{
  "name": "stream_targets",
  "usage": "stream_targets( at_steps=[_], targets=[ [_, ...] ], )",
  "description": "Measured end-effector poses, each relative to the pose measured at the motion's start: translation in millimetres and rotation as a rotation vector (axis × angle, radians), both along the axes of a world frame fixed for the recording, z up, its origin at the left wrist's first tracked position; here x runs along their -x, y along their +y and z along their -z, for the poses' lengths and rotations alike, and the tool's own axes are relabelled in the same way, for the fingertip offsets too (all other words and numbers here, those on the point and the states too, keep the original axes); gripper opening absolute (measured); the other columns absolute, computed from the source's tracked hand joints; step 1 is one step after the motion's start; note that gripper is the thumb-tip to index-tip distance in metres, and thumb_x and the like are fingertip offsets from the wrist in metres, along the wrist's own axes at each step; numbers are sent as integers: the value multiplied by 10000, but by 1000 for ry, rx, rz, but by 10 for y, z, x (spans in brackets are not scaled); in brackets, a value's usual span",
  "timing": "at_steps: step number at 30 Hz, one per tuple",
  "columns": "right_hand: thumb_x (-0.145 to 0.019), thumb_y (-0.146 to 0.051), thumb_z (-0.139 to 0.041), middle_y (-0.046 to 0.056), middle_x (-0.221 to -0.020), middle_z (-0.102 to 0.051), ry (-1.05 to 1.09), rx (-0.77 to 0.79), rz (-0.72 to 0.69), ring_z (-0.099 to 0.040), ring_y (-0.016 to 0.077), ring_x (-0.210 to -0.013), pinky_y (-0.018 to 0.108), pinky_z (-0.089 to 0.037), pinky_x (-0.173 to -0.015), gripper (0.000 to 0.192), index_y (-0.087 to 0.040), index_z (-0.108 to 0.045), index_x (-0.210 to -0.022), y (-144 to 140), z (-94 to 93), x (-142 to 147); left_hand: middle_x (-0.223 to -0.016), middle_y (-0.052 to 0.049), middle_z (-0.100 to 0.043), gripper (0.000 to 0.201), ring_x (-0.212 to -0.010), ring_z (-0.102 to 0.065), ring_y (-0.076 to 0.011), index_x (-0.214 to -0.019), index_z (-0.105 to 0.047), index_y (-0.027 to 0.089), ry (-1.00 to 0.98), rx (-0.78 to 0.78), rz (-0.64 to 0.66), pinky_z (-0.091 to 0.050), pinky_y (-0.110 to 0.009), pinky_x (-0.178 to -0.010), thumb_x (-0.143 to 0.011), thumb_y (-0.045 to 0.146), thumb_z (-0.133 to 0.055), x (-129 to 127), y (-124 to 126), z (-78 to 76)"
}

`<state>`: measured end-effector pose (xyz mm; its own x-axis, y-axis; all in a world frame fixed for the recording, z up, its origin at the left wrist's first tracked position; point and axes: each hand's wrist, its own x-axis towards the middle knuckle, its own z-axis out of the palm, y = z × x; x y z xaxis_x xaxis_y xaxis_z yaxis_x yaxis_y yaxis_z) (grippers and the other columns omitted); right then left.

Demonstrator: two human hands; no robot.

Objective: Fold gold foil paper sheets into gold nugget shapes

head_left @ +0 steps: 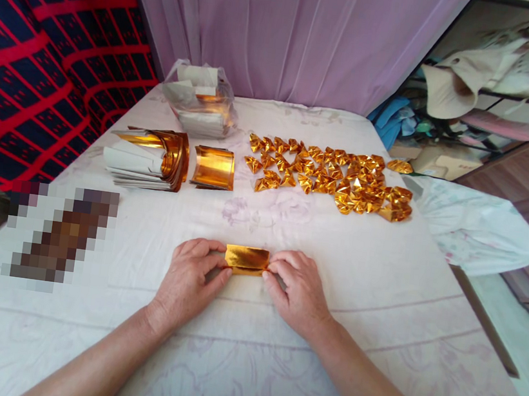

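A sheet of gold foil paper (247,258) lies on the white cloth in front of me, with a folded strip along its near edge. My left hand (195,271) pinches its left end between thumb and fingers. At the right end, my right hand (298,288) grips the paper the same way. Beyond my hands sits a small stack of gold foil sheets (214,167). Rows of folded gold foil pieces (321,168) spread out to the right of that stack.
A thicker bundle of foil paper (145,163) lies at the back left, before a clear plastic bag (202,102) of more sheets. Purple curtain (291,32) hangs behind the table. Shelves with a pale hat (454,86) stand at right. A blurred patch (64,236) covers something at left.
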<state>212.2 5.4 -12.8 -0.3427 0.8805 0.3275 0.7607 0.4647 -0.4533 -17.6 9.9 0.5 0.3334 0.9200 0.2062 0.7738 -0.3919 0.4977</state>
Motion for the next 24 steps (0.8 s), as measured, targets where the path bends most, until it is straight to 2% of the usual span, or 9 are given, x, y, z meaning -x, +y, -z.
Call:
stream_targets(
  at_steps=[5, 13, 24],
  targets=[
    [-900, -223, -549, 36, -901, -652, -31, -5, 34, -549, 197, -853, 346, -354, -767, 141, -198, -591, -768, -14, -10, 38, -1054, -40, -674, 159, -1001, -595, -246, -852, -724, 251, -2, 18, -18, -420, -439, -895, -873, 286, -570, -14, 0, -6],
    [-860, -201, -588, 34, -863, -647, -2, 5, 84, -565, 201, -855, 347, -361, -774, 115, -201, -586, -745, -12, -2, 79, -1033, -48, -661, 167, -975, -588, -242, -743, -666, 216, 18, 5, -50, -418, -424, -877, -869, 288, -582, -31, 13, 5],
    [-843, -192, -595, 29, -841, -646, -19, 22, 126, -568, 190, -843, 338, -345, -759, 131, -202, -575, -714, -2, -23, 109, -1021, -35, -661, 159, -987, -579, -235, -688, -637, 208, 29, 1, -94, -402, -415, -880, -837, 262, -636, -70, 32, 23]
  ],
)
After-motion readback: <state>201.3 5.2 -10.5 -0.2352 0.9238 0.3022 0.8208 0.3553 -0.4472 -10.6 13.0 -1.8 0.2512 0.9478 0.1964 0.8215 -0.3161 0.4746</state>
